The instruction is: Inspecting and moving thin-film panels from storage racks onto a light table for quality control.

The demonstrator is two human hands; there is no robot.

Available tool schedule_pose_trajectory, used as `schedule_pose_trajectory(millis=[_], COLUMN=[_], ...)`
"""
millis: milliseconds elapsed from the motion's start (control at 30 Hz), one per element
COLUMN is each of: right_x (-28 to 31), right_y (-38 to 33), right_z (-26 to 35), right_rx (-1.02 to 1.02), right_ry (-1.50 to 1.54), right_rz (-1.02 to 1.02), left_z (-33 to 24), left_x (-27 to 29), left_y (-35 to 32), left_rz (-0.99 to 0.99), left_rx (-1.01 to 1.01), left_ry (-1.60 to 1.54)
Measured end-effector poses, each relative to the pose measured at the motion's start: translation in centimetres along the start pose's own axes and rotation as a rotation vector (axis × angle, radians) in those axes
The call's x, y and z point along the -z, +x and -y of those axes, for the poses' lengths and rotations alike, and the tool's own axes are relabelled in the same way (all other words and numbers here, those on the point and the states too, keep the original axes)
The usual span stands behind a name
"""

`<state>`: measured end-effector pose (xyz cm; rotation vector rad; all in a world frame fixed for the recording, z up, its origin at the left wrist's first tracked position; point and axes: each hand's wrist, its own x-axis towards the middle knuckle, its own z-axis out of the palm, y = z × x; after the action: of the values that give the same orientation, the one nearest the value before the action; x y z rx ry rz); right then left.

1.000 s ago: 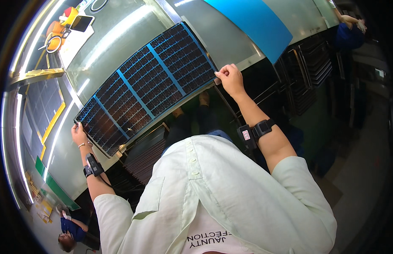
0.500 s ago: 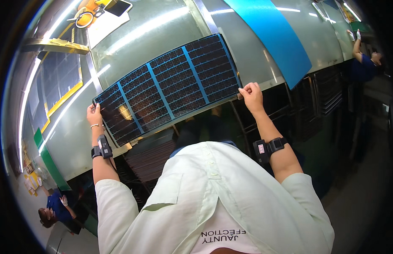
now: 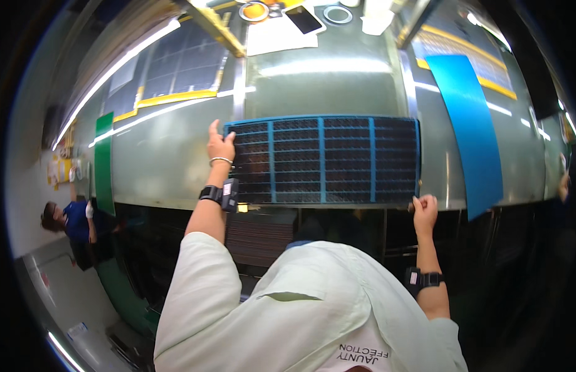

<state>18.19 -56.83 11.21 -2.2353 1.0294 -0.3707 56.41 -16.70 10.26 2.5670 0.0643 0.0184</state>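
One panel (image 3: 297,159) lies centre-frame, left hand (image 3: 220,147) spread at its upper-left, right hand (image 3: 425,206) pinching its lower-right corner.

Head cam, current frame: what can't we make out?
All in the head view:
- Underside of the dark panel: hidden by its own top face.
- Whether the right hand pinches the panel's corner: too small to tell.
- Bottom of the stack: hidden by the shirt.
- Co-worker's arm at the right rim: blurred.
- White item: cut off by the top edge.
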Motion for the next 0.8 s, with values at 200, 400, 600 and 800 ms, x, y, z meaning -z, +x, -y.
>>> schedule_pose_trajectory(millis=[200, 400, 600, 800], right_x=[-0.3, -0.2, 0.0, 0.4], right_y=[-0.2, -0.1, 0.4, 0.4], right_z=[0.5, 0.7, 1.0, 1.7], right_rx=[-0.015, -0.031, -0.025, 0.154], right_ry=[-0.013, -0.034, -0.04, -0.266], right_rz=[0.047, 0.054, 0.067, -0.109], left_z=[2.2, 1.4, 1.2, -2.3], left_x=[0.5, -0.1, -0.2, 0.6], left_y=[0.3, 0.2, -0.3, -1.0], left_rz=[-0.101, -0.049, -0.019, 0.027], left_rx=[-0.245, -0.206, -0.264, -0.315], left_ry=[-0.02, 0.166, 0.371, 0.622])
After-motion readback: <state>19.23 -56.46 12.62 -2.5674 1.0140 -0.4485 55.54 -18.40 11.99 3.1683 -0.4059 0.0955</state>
